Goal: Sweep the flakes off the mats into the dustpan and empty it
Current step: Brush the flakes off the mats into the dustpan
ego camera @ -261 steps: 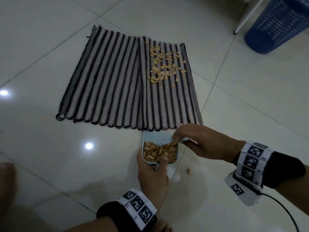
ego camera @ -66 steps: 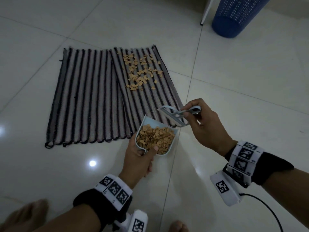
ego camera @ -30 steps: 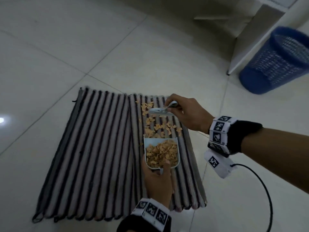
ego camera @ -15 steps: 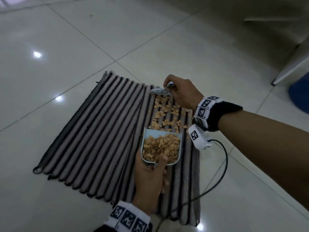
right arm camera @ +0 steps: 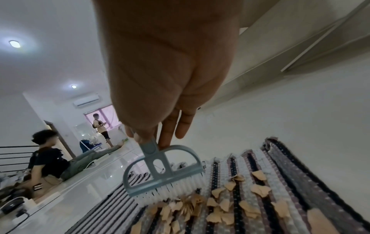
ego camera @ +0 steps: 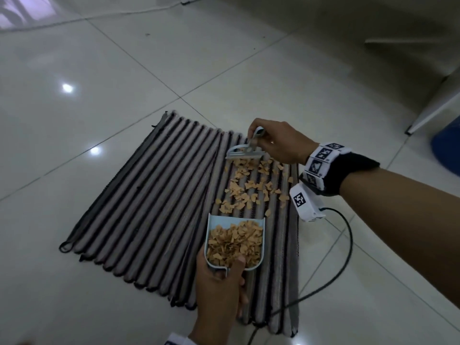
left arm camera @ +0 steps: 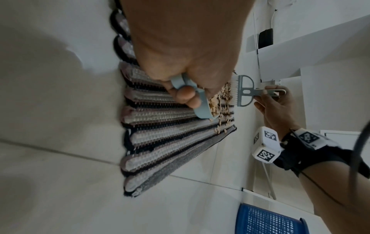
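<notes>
Two striped mats (ego camera: 159, 210) lie side by side on the tiled floor. Tan flakes (ego camera: 251, 185) are scattered over the far part of the right mat (right arm camera: 260, 197). My left hand (ego camera: 219, 290) grips the handle of a light blue dustpan (ego camera: 235, 242), which sits on the right mat heaped with flakes, its mouth facing the loose ones. My right hand (ego camera: 276, 143) pinches the handle of a small grey-blue brush (ego camera: 245, 151), whose white bristles (right arm camera: 170, 191) touch the mat at the far edge of the flakes. In the left wrist view the dustpan (left arm camera: 200, 102) and brush (left arm camera: 244, 90) face each other.
A blue mesh basket (ego camera: 446, 150) stands on the floor at the right, beside a white furniture leg (ego camera: 430, 113). A black cable (ego camera: 331, 275) runs from my right wrist across the mat's near right corner. Two people (right arm camera: 46, 158) are far off in the room.
My right hand has carried the brush from beside the dustpan to the far edge of the flakes. My left hand has set the dustpan on the right mat, just short of the flakes.
</notes>
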